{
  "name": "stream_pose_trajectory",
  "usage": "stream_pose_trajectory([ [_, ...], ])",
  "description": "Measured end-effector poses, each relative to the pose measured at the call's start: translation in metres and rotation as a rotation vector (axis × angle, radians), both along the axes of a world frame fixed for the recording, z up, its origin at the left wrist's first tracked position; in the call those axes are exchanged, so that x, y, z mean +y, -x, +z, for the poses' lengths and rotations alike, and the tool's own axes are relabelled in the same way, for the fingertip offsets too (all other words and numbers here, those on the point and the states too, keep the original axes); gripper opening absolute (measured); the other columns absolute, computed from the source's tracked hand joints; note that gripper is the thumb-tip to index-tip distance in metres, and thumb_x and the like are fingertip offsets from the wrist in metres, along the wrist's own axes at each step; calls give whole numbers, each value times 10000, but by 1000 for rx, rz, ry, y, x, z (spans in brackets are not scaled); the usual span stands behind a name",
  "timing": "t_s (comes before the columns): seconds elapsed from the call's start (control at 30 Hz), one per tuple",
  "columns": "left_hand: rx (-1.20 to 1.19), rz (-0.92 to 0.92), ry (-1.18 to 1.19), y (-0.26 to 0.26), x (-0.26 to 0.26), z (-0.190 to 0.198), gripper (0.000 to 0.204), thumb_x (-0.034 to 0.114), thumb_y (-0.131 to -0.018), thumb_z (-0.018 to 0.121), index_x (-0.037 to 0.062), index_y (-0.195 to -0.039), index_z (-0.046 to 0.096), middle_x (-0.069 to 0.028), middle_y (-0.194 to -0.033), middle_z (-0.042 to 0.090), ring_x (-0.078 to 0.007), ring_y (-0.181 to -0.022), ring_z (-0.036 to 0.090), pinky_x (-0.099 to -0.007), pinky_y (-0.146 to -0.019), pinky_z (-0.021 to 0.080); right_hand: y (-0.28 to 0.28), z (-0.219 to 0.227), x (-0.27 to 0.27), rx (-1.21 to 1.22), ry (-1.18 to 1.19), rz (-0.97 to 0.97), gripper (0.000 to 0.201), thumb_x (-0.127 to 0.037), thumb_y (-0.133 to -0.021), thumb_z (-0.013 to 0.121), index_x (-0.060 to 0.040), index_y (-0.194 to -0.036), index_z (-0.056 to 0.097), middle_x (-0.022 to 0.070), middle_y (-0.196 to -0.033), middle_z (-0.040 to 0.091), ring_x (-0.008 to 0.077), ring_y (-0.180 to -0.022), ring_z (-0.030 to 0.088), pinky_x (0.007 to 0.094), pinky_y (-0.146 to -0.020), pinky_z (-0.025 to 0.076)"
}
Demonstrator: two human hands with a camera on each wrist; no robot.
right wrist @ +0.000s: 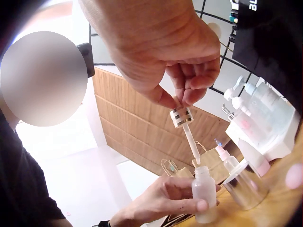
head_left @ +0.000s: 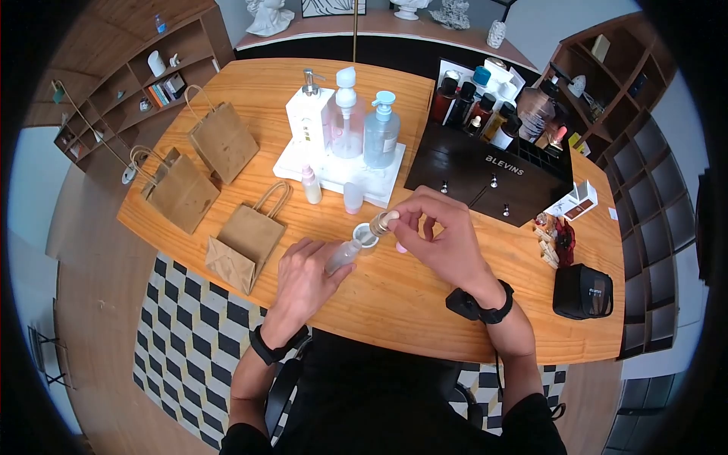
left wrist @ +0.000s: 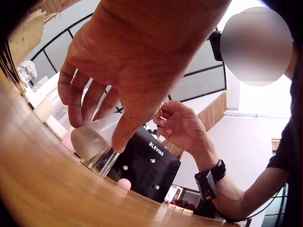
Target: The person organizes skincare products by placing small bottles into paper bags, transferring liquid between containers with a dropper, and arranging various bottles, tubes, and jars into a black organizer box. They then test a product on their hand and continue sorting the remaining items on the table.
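Observation:
My left hand (head_left: pixel 303 274) holds a small frosted dropper bottle (right wrist: pixel 204 194), tilted in the head view, between thumb and fingers. Its open mouth faces up toward my right hand (head_left: pixel 447 235). That hand pinches the rubber bulb of a dropper (right wrist: pixel 182 117) with a gold-and-white collar. The pipette (right wrist: pixel 191 144) points down, its tip right at the bottle's mouth. Just behind the bottle stands a small shiny-walled cup (right wrist: pixel 245 187). A pink ball-like piece (left wrist: pixel 124 184) lies on the table below my right hand.
Pump bottles (head_left: pixel 346 125) stand on a white tray (head_left: pixel 288 168). In front are a pink-topped bottle (head_left: pixel 312 186) and a frosted tube (head_left: pixel 353 198). Several paper bags (head_left: pixel 250 236) stand left. A dark cosmetics box (head_left: pixel 462 171) and black pouch (head_left: pixel 582 291) occupy the right.

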State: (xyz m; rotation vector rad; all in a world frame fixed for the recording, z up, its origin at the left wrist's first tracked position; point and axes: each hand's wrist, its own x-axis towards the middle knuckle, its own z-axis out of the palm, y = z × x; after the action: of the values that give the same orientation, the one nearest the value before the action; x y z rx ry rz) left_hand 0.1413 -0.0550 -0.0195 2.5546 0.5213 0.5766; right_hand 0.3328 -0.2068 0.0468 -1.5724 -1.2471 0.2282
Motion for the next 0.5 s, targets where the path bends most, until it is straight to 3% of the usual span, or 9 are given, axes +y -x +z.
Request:
stream_pose_trajectory([
  [0.1, -85, -12, -26, 1, 0, -1, 364, 222, -788, 900, 44, -1087, 792, -110, -847, 740, -323, -844, 693, -438, -786, 555, 4, -3, 2, -30, 5, 20, 110, -42, -909, 802, 10, -998, 763, 57, -836, 672, 107, -673, 597, 268, -560, 462],
  [0.4, -111, -34, -14, 2, -3, 1, 385, 215, -786, 901, 31, -1104, 786, -124, -872, 747, -329, -854, 695, -436, -798, 555, 10, -11, 4, -52, -12, 54, 104, -25, -907, 790, 8, -1002, 761, 67, -822, 678, 119, -661, 616, 275, -549, 481],
  [0.47, -115, -32, -17, 2, -3, 1, 382, 214, -786, 900, 30, -1101, 786, -125, -875, 749, -328, -854, 696, -436, -799, 555, 9, -12, 3, -49, -21, 63, 65, -20, -926, 784, -25, -990, 775, 1, -845, 681, 43, -724, 613, 211, -554, 397],
  [0.5, -119, -29, -20, 2, -3, 1, 378, 213, -786, 900, 29, -1097, 786, -125, -879, 751, -328, -854, 696, -436, -800, 555, 9, -14, 4, -49, -21, 64, 65, -20, -926, 784, -25, -990, 775, 1, -845, 681, 43, -724, 613, 211, -554, 397],
])
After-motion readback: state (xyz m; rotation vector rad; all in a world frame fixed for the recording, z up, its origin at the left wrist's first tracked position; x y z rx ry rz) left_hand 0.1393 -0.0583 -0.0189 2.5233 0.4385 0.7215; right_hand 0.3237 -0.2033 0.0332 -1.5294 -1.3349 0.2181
